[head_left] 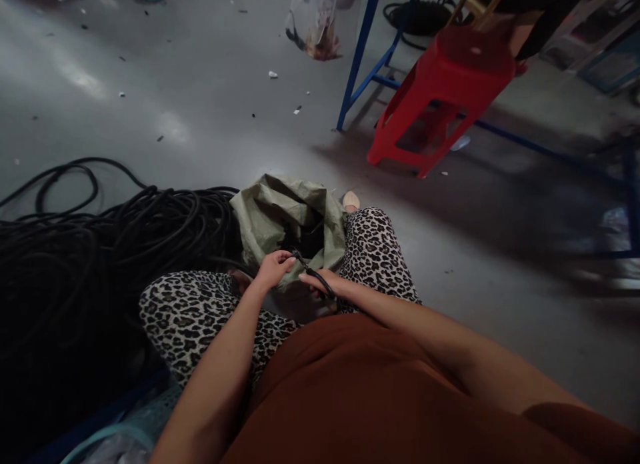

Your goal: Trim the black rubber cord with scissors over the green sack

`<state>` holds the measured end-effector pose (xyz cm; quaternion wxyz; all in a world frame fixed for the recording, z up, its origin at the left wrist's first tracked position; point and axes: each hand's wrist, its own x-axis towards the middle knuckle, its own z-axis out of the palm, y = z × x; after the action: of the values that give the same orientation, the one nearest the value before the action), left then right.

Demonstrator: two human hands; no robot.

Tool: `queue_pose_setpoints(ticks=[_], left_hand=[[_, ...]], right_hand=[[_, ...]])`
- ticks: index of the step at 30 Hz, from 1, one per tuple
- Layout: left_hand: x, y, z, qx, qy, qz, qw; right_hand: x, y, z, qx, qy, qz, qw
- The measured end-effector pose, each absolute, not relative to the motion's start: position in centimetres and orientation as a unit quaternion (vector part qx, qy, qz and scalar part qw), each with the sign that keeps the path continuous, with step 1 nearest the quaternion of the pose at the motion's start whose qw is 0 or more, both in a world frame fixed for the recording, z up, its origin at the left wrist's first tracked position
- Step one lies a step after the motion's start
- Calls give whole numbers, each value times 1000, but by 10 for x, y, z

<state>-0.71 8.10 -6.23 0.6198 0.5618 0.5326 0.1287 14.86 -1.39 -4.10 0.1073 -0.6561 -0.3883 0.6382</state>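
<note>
Here, black cable (316, 277) pinched between both hands' fingers (286, 257), above sack (273, 217)

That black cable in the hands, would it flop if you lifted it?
Probably floppy: the black cable bends between the left hand and right hand. The cable pile lies in loose loops, so it likely sags and tangles.

You have one view only, from the camera on your head, looking forward and steeply down past your chest to your lap. Your left hand (273, 269) and right hand (325, 282) sit close, near frame centre. Beyond them the view runs out across the floor (200, 104) to the red stool (445, 84) far off.
</note>
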Motion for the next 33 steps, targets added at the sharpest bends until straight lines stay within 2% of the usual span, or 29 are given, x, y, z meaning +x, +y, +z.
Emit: queue_pose_setpoints(ticks=[13, 21, 33], left_hand=[[-10, 80, -60, 557, 515, 104, 643], [-11, 80, -60, 581, 495, 83, 641], [-8, 80, -53, 592, 494, 73, 633]], right_hand=[[149, -14, -50, -639, -417, 636, 113], [146, -14, -45, -655, -369, 649, 121], [145, -19, -53, -685, -392, 604, 114]])
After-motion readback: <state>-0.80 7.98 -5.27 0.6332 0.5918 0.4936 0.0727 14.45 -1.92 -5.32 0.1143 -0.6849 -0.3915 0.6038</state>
